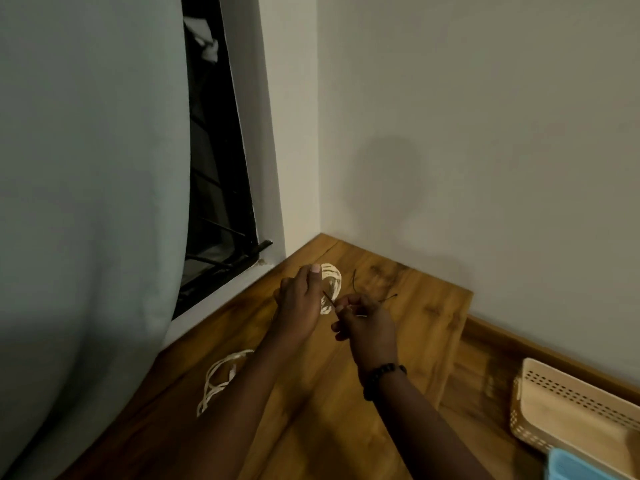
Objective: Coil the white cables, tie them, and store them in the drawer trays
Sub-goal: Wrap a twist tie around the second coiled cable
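Observation:
My left hand (300, 299) grips a coiled white cable (333, 278) above the wooden tabletop (408, 327), thumb over the top of the coil. My right hand (363, 318) pinches a thin dark tie (329, 298) that runs to the coil. More thin dark ties (388, 298) lie on the wood just behind my right hand. A second white cable (221, 375) lies in a loose bundle on the table near the curtain, partly hidden behind my left forearm.
A beige perforated tray (568, 403) sits low at the right, with a blue tray (571, 467) at its front corner. A grey curtain (86, 202) hangs at the left beside a dark barred window (214, 202). Walls close the corner behind the table.

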